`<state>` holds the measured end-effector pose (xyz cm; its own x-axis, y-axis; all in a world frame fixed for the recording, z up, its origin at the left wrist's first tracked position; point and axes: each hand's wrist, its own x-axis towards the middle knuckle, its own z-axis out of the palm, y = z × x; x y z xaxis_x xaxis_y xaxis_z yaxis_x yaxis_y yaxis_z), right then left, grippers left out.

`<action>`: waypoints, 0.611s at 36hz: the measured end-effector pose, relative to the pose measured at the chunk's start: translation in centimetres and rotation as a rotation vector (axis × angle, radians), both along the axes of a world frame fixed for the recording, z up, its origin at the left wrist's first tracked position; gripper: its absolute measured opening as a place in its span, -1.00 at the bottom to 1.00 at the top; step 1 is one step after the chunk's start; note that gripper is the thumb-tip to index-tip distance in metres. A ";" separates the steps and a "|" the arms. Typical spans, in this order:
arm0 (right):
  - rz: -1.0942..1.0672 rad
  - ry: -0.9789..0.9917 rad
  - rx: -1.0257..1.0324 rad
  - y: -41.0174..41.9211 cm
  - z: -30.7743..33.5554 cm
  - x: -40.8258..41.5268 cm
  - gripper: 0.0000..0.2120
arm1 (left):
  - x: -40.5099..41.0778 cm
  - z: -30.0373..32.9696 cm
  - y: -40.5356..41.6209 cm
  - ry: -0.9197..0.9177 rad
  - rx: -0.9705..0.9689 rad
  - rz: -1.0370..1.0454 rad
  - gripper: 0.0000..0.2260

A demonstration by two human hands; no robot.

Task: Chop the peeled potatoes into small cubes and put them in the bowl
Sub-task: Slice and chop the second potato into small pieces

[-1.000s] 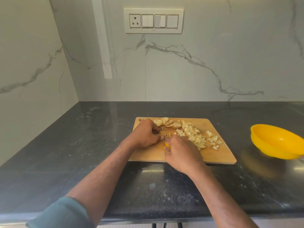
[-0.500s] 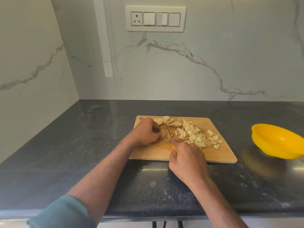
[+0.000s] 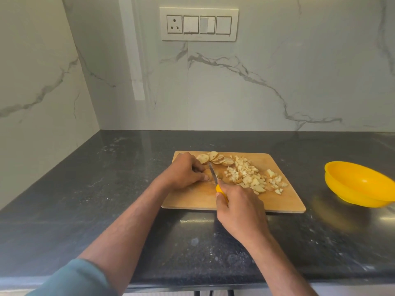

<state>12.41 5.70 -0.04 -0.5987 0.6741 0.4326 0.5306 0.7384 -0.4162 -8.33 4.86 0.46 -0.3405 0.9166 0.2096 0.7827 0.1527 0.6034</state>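
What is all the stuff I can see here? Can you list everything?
cutting board: one, light wood, on the counter
potato cubes: a pile, pale yellow, middle and right of the board
potato slices: a few, pale with brown edges, far edge of the board
knife: one, yellow handle, blade down beside the left fingers
bowl: one, yellow, right of the board
counter: one, dark speckled stone
switch panel: one, white, on the marble wall
left hand: holds a potato piece on the board
right hand: grips the knife handle
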 end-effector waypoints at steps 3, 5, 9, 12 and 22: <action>0.002 0.003 0.004 0.0 0.0 0.0 -0.61 | 0.1 0.0 0.1 -0.011 0.000 0.003 -0.80; 0.001 0.005 0.006 0.0 0.0 0.0 -0.61 | 0.0 0.0 0.1 -0.019 -0.009 0.001 -0.80; 0.001 -0.004 -0.002 0.0 -0.1 0.0 -0.61 | 0.1 0.0 0.1 -0.021 -0.018 -0.005 -0.86; 0.002 -0.025 0.019 -0.1 -0.1 -0.2 -0.60 | 0.1 0.1 0.0 -0.014 -0.017 0.001 -0.84; -0.020 -0.041 0.033 -0.2 -0.2 -0.3 -0.60 | 0.4 0.2 -0.1 -0.007 -0.035 -0.001 -0.84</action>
